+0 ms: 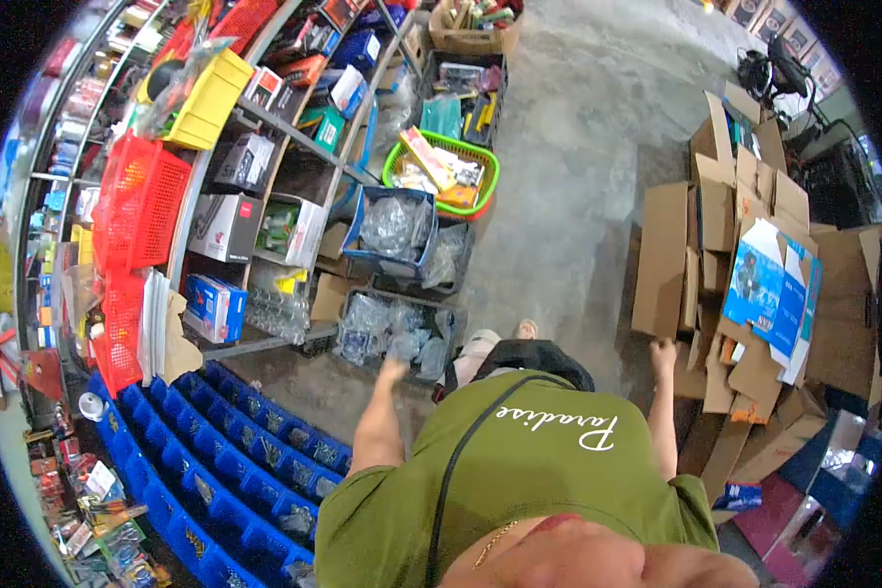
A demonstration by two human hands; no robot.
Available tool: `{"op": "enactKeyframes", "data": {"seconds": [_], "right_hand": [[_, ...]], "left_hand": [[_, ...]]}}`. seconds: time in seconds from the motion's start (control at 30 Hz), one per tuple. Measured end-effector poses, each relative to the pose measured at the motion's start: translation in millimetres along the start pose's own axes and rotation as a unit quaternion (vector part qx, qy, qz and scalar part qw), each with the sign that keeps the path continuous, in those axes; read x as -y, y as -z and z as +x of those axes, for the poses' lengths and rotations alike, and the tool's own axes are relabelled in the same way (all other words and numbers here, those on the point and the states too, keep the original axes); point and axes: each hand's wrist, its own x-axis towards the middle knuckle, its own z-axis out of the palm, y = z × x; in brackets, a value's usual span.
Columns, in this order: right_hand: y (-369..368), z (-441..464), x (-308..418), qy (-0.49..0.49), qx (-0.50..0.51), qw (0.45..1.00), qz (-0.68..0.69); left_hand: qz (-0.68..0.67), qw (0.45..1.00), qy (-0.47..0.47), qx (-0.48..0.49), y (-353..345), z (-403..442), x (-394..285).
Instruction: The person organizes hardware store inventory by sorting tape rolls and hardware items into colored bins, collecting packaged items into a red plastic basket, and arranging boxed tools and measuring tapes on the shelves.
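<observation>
My left hand (394,370) hangs beside my body, over the near edge of a dark crate (458,338) that holds clear plastic bags (372,323). Its fingers are blurred, and I cannot tell whether it touches the bags. My right hand (663,349) is on the other side, its fingers curled in. It appears close to the lower edge of a brown cardboard sheet (660,260); whether they touch, or whether anything is in the fingers, I cannot make out. A dark strap (451,470) crosses my green shirt (549,456).
Shelves with boxes (223,227) and red baskets (142,201) line the left. Blue bins (196,446) of small parts stand lower left. A green basket (493,162) and crates edge the concrete floor (568,147). Flattened cardboard boxes (843,304) pile up at right.
</observation>
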Motion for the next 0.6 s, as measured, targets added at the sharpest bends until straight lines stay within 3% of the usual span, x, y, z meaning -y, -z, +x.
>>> {"op": "enactKeyframes", "data": {"seconds": [0.1,0.13,0.17,0.23,0.33,0.37,0.4,0.43,0.47,0.5,0.6], "right_hand": [[-36.5,3.1,-32.1,-0.002,0.045,0.999,0.018],[-45.2,4.4,-27.7,-0.026,0.102,0.994,0.043],[-34.1,-1.0,7.9,-0.077,0.181,0.978,0.063],[-39.5,11.2,50.4,-0.043,0.248,0.964,0.083],[-73.2,66.7,95.5,0.005,0.281,0.955,0.099],[-80.8,84.8,122.1,0.068,0.261,0.956,0.116],[-87.6,103.4,148.3,0.130,0.242,0.952,0.133],[-88.1,122.2,180.6,0.171,0.239,0.950,0.110],[-85.3,140.2,213.7,0.211,0.236,0.945,0.087],[-77.4,152.6,252.8,0.222,0.249,0.937,0.100],[-68.5,204.1,340.9,0.272,0.277,0.913,0.129]], "left_hand": [[0.094,0.986,0.094,0.104,-24.8,-16.1,46.6],[-0.101,0.991,0.093,0.002,-37.2,-52.2,26.2],[-0.108,0.990,0.095,0.000,-48.2,-48.9,34.6],[-0.064,0.990,0.127,-0.011,-73.5,-28.3,57.4],[-0.005,0.995,0.074,0.067,-59.3,-35.4,-13.9],[-0.085,0.987,0.127,0.043,-51.4,-44.7,-61.4],[-0.088,0.990,0.103,0.051,-48.1,-15.1,-59.1],[-0.004,1.000,-0.008,0.017,-52.8,27.0,-45.8],[0.015,0.999,0.026,0.011,-39.3,29.0,-91.2],[-0.046,0.998,-0.030,-0.033,-35.5,47.1,-106.2],[-0.128,0.982,-0.080,-0.115,-19.9,83.1,-188.6]]}}
